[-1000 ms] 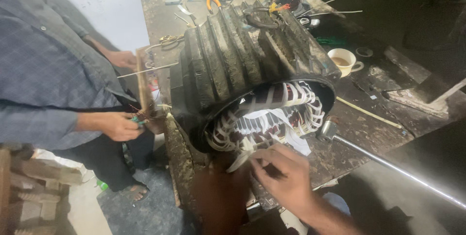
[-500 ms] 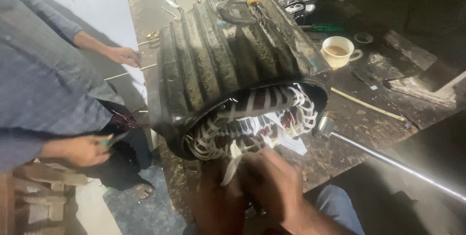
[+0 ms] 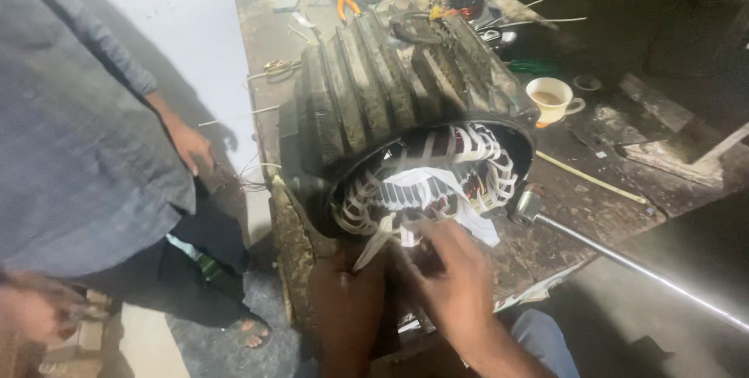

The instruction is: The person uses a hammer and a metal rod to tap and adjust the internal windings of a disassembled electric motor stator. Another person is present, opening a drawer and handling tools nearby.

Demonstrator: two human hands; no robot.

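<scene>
Most slots of the stator (image 3: 413,113), lying on its side on the surface (image 3: 593,198), already show white insulation paper (image 3: 425,187). Right hand (image 3: 456,269) fingers pinch a paper strip (image 3: 374,241) at the lower rim; left hand (image 3: 343,300) fingers: can't tell. Lower slots look unfinished.

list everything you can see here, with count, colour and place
motor housing: 1, dark grey, ribbed, lying on its side on the workbench
windings: many, white and copper, inside the housing's open end
paper strip: 1, white, hanging from the opening
cup: 1, white, right of the housing
metal rod: 1, silver, lower right
pliers: 1, orange handles, far end of the bench
workbench: 1, brown, dirty
other person: 1, grey shirt, standing at left
left hand: 1, below the opening
right hand: 1, at the windings
</scene>
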